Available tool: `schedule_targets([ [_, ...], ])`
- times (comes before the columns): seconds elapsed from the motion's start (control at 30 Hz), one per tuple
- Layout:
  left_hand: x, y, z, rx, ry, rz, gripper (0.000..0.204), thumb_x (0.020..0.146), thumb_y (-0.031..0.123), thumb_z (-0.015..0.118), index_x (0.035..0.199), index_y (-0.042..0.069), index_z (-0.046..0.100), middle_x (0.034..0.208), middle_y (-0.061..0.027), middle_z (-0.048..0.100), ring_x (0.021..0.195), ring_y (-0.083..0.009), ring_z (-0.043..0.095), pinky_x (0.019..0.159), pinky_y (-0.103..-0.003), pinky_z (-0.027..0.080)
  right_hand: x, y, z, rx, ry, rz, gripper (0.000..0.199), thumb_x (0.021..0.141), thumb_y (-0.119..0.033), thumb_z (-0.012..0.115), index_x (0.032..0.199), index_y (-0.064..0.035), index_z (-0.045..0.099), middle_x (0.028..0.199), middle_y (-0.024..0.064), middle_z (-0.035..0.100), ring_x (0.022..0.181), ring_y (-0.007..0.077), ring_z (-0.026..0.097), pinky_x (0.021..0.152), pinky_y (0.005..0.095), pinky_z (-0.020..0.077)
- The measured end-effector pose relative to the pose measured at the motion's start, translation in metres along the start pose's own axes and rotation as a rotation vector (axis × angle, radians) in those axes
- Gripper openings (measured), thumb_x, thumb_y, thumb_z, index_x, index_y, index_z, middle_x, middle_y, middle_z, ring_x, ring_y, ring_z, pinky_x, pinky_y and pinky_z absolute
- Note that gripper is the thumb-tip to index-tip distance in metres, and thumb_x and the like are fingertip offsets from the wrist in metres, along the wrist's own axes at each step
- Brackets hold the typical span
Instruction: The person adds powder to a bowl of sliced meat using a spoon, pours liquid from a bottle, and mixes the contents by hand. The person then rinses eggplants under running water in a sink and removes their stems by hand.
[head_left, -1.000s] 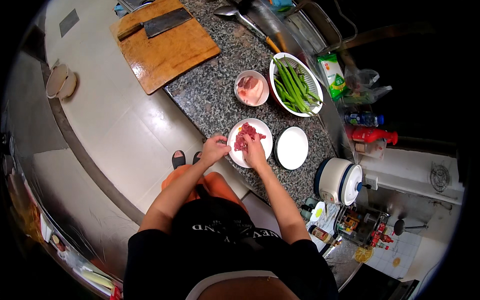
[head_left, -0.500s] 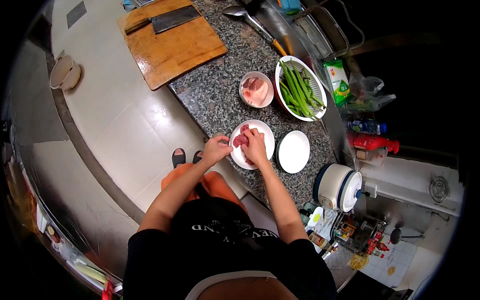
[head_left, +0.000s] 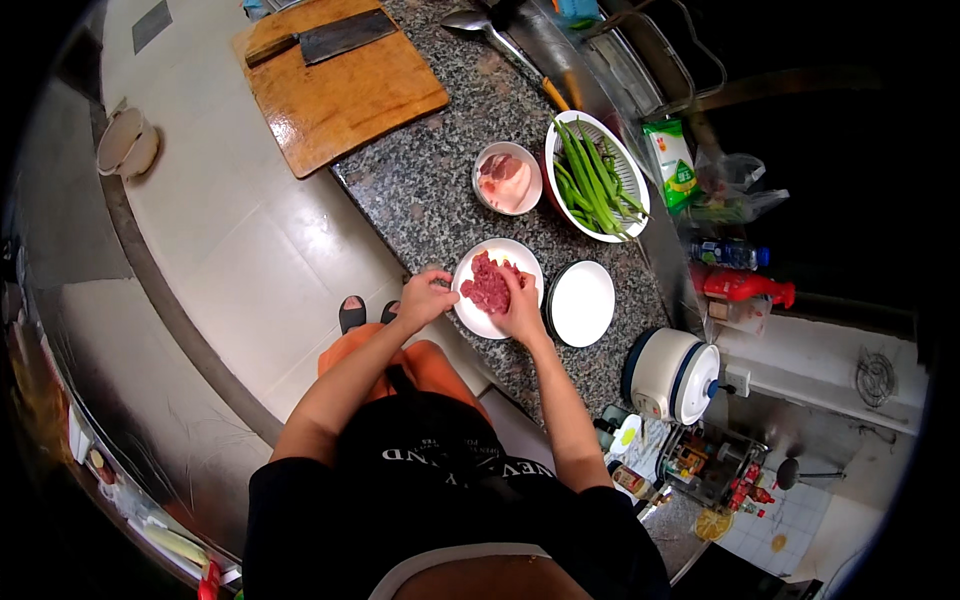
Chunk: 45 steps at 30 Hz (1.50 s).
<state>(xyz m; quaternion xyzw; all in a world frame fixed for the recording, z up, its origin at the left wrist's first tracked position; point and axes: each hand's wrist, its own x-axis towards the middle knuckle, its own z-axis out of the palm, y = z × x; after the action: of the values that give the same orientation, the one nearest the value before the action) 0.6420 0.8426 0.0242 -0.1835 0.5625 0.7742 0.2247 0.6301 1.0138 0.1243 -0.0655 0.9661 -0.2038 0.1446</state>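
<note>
Loosely curled, the right hand (head_left: 522,305) is pressed onto the raw meat (head_left: 488,282), while the white plate (head_left: 507,252) is steadied at its rim by the left hand (head_left: 425,297). It's parked right at the counter edge (head_left: 395,245); an empty plate (head_left: 583,303) is touching.

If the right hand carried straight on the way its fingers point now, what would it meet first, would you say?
The right hand points up-left across the white plate, so it would likely press straight into the pile of red minced meat that its fingertips already seem to touch; the exact contact is hard to judge.
</note>
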Motion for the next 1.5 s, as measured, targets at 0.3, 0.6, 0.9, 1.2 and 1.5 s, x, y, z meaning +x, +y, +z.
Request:
schedule_targets([
  [0.3,0.000,0.005,-0.002,0.012,-0.020,-0.012,0.031,0.064,0.001,0.062,0.093,-0.001,0.052,0.070,-0.0082,0.060,0.055,-0.0104,0.055,0.050,-0.021,0.046,0.001,-0.015,-0.022,0.250,0.090,-0.074,0.059,0.056,0.003,0.065,0.110,-0.0097,0.045,0.103,0.0171,0.047,0.095,0.0321,0.049,0.081,0.0329,0.0413],
  [0.6,-0.005,0.007,-0.001,-0.002,-0.008,-0.015,0.032,0.061,0.006,0.062,0.091,-0.002,0.054,0.067,-0.0084,0.062,0.053,-0.0104,0.056,0.050,-0.022,0.045,0.028,-0.026,0.025,-0.028,0.101,-0.030,0.047,0.057,-0.001,0.064,0.102,-0.0112,0.053,0.108,0.0149,0.046,0.098,0.0362,0.044,0.084,0.0372,0.0376],
  [0.9,-0.001,0.006,-0.003,-0.006,-0.011,-0.027,0.033,0.060,0.006,0.062,0.091,-0.001,0.055,0.069,-0.0089,0.062,0.054,-0.0105,0.056,0.050,-0.022,0.046,0.003,-0.009,-0.032,0.070,0.012,-0.205,0.045,0.062,-0.003,0.062,0.106,-0.0085,0.051,0.106,0.0166,0.050,0.099,0.0312,0.048,0.081,0.0356,0.0397],
  [1.2,0.002,0.001,-0.002,0.008,-0.025,-0.005,0.032,0.061,0.007,0.062,0.090,-0.002,0.055,0.069,-0.0091,0.062,0.053,-0.0112,0.057,0.051,-0.022,0.046,0.028,0.006,0.009,0.089,0.081,0.019,0.037,0.061,0.003,0.056,0.097,-0.0053,0.053,0.085,0.0142,0.051,0.080,0.0330,0.052,0.070,0.0365,0.0426],
  [1.5,0.000,0.002,-0.002,-0.042,-0.031,-0.001,0.030,0.061,0.006,0.062,0.089,-0.002,0.055,0.065,-0.0079,0.061,0.052,-0.0106,0.056,0.049,-0.022,0.045,0.007,-0.018,-0.019,0.217,0.052,-0.120,0.055,0.062,-0.006,0.066,0.113,-0.0104,0.047,0.125,0.0167,0.033,0.109,0.0356,0.037,0.092,0.0392,0.0316],
])
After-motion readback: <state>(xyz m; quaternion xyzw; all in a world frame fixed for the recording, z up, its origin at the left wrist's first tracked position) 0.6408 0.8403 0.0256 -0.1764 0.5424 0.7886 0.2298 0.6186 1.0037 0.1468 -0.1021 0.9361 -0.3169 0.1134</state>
